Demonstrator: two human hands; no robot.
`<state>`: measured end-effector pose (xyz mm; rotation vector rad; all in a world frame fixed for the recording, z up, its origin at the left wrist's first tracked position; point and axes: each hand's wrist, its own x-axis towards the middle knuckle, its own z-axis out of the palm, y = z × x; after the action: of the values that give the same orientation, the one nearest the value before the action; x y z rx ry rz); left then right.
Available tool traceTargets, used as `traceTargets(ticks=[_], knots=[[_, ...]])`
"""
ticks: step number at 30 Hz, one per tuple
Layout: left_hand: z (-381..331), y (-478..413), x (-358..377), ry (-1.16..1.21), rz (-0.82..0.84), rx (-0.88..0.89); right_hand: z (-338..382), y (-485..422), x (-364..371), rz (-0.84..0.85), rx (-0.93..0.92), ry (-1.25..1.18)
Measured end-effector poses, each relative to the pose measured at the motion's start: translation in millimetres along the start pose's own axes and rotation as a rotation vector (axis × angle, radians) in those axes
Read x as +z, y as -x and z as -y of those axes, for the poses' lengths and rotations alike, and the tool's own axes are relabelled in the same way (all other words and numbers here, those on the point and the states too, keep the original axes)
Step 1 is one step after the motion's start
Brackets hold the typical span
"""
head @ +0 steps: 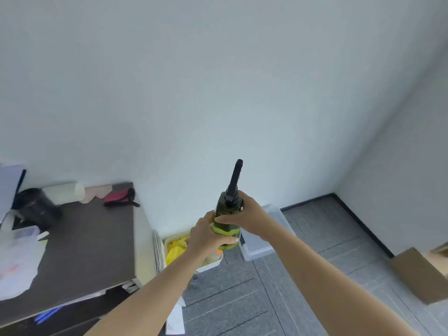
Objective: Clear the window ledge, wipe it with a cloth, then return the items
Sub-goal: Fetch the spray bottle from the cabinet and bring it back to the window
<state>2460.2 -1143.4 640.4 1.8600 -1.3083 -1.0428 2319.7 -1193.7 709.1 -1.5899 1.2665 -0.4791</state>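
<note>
A green bottle (226, 229) with a black cap and an upright black strap or handle is held in mid-air in front of a white wall. My left hand (208, 235) grips its lower body, fingers wrapped round it. My right hand (244, 217) grips its upper part just below the cap. No window ledge and no cloth appear in view.
A dark desk (92, 243) stands at left with a black tumbler (36, 208), a white roll (64, 192), a red pouch (120, 197) and plastic bags (18, 258). Below the bottle sit a white bin with yellow contents (178, 248) and a clear box (264, 238). A cardboard box (421, 275) lies at right.
</note>
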Motion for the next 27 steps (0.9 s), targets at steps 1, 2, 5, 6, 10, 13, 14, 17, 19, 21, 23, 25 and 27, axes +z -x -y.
traceTargets(ticks=[1,2,5,6,10,13,14,17,19,21,23,25,27], knots=[[-20,4,29,-0.010,0.035,0.034,-13,19,-30,-0.047,0.010,-0.006],[-40,10,58,-0.018,0.082,0.072,-26,39,-59,-0.093,0.016,-0.007],[-101,34,146,-0.044,0.231,0.188,-69,105,-141,-0.234,0.056,-0.001],[-119,42,177,-0.053,0.280,0.217,-84,130,-166,-0.290,0.073,-0.006],[-175,72,307,-0.117,0.478,0.379,-150,230,-257,-0.511,0.141,-0.083],[-225,117,394,-0.233,0.626,0.521,-199,308,-313,-0.668,0.205,-0.161],[-242,136,419,-0.271,0.668,0.563,-215,334,-329,-0.726,0.224,-0.185],[-276,186,505,-0.299,0.803,0.598,-264,412,-371,-0.887,0.285,-0.256],[-296,221,562,-0.250,0.905,0.600,-296,465,-396,-0.991,0.328,-0.291],[-322,266,611,-0.253,1.029,0.623,-325,519,-420,-1.080,0.373,-0.303],[-346,311,662,-0.244,1.153,0.651,-354,575,-447,-1.163,0.431,-0.306],[-365,353,723,-0.237,1.257,0.656,-381,629,-476,-1.226,0.486,-0.300],[-387,395,784,-0.246,1.341,0.678,-406,683,-508,-1.279,0.536,-0.293]])
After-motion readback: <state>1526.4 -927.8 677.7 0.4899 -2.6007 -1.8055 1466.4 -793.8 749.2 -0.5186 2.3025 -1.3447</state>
